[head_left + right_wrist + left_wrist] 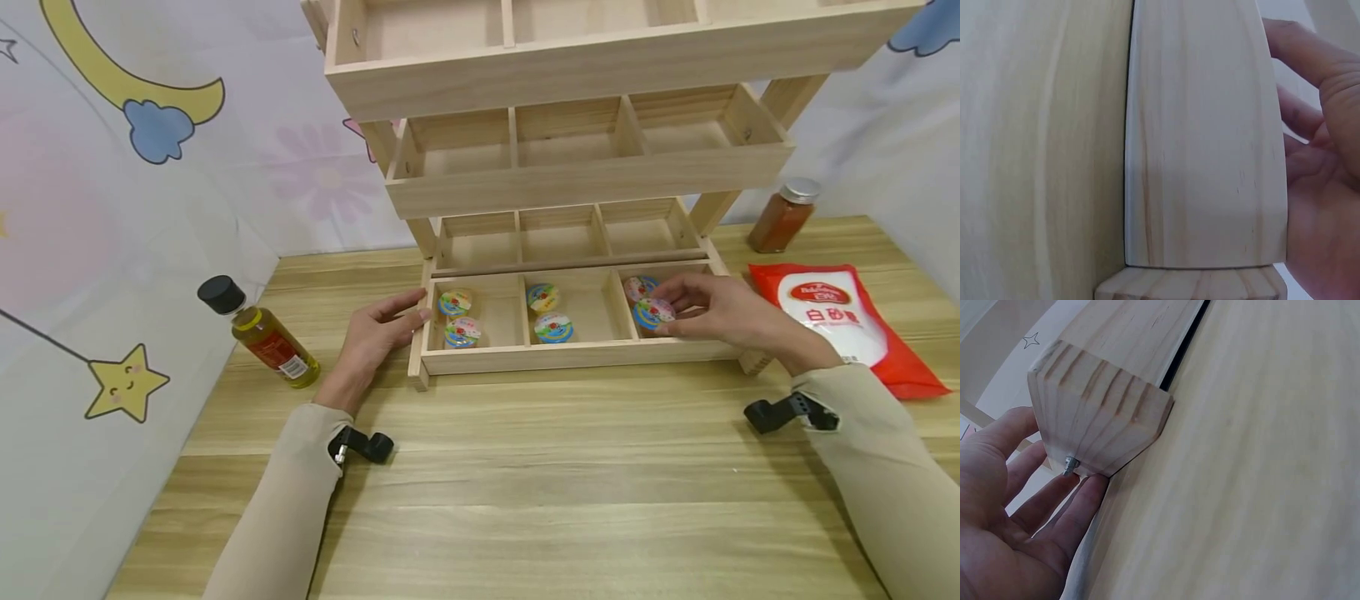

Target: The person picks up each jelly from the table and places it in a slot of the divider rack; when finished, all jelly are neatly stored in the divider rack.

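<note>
A wooden tiered rack (540, 360) stands on the table, its bottom tray split into three compartments. My right hand (712, 310) reaches over the front board and pinches a small jelly cup (654, 313) with a printed lid in the right compartment. Behind that one sits another jelly cup (639, 287). Two jelly cups (555, 327) lie in the middle compartment, and two more jelly cups (462, 332) in the left one. My left hand (382, 329) touches the rack's left end with loosely bent fingers. In the right wrist view the front board (1210, 137) hides the right fingertips.
An oil bottle (273, 346) with a black cap is left of the rack. To the right are a red-and-white bag (847, 321) and a jar of reddish powder (782, 221). Upper tiers (592, 179) of the rack overhang the bottom tray.
</note>
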The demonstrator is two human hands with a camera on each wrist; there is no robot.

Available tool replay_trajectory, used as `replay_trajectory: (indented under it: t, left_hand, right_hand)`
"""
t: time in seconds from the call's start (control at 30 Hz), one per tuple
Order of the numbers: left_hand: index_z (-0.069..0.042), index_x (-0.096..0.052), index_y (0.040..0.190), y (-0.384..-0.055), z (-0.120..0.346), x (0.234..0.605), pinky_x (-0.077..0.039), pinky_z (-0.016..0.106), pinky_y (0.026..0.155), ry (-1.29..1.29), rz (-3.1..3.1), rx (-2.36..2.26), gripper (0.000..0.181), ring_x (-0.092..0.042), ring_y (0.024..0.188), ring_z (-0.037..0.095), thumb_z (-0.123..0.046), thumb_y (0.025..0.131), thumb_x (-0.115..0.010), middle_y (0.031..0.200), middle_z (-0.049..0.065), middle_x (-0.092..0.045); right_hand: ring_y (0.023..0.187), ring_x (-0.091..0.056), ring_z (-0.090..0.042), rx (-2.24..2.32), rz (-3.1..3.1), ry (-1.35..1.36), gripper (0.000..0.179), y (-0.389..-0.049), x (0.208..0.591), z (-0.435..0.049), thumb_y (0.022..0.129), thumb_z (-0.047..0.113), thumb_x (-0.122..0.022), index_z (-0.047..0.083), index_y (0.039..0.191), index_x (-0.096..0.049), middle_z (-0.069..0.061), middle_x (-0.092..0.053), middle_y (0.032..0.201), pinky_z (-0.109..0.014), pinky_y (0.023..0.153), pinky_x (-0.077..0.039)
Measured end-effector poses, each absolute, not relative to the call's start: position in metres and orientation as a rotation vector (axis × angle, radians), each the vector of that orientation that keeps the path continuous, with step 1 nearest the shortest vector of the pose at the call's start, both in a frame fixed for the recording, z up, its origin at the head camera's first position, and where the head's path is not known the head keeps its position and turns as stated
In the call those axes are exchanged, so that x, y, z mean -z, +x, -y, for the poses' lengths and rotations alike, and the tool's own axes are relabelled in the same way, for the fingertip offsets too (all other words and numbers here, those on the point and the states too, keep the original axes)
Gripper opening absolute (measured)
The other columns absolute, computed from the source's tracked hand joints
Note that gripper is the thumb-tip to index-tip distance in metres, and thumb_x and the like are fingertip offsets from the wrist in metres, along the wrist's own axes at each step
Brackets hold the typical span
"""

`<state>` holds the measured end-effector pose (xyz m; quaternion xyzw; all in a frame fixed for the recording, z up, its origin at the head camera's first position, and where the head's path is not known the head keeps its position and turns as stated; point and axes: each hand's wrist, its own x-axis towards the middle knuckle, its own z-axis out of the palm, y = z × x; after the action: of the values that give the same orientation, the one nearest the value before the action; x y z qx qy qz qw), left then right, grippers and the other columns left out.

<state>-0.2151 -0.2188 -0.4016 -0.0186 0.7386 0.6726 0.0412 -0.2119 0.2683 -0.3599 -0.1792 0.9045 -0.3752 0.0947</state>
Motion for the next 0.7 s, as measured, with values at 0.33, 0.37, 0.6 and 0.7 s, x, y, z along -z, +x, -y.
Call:
replay_trajectory:
  t: [0.33,0.37,0.6,0.7]
  left_hand:
    - [0.000,-0.064,0.145,-0.2151,0.2186,0.4014,-0.059,0.021,0.087,-0.049,-2.257,-2.056,0.050,-0.070,0.102,0.005,-0.014,0.099,-0.078,0.149,0.017,-0.061]
    - [0.000,-0.065,0.145,-0.2148,0.2191,0.4017,-0.059,0.022,0.087,-0.050,-2.257,-2.056,0.050,-0.070,0.102,0.005,-0.014,0.099,-0.078,0.148,0.016,-0.061]
    - [-0.001,-0.064,0.145,-0.2137,0.2226,0.4004,-0.060,0.022,0.087,-0.046,-2.266,-2.052,0.051,-0.070,0.103,0.006,-0.015,0.099,-0.079,0.149,0.015,-0.060]
    - [-0.001,-0.065,0.145,-0.2140,0.2227,0.4004,-0.059,0.022,0.088,-0.056,-2.269,-2.046,0.051,-0.070,0.104,0.006,-0.016,0.098,-0.079,0.149,0.014,-0.061]
  right_hand:
    - [0.098,-0.064,-0.010,1.100,-2.664,-0.544,0.046,-0.2132,0.3622,-0.2727,0.093,0.018,-0.085,0.002,0.133,-0.067,-0.009,-0.071,0.115,-0.020,0.077,-0.054]
    - [0.098,-0.065,-0.010,1.089,-2.667,-0.545,0.046,-0.2132,0.3628,-0.2725,0.094,0.018,-0.086,0.002,0.133,-0.067,-0.009,-0.071,0.115,-0.020,0.078,-0.054]
    - [0.107,-0.068,-0.020,1.066,-2.645,-0.540,0.045,-0.2139,0.3628,-0.2693,0.096,0.021,-0.083,0.004,0.134,-0.067,-0.009,-0.071,0.120,-0.023,0.081,-0.056]
    - [0.108,-0.068,-0.020,1.079,-2.622,-0.545,0.043,-0.2139,0.3619,-0.2685,0.097,0.020,-0.082,0.003,0.133,-0.067,-0.009,-0.071,0.121,-0.023,0.083,-0.056]
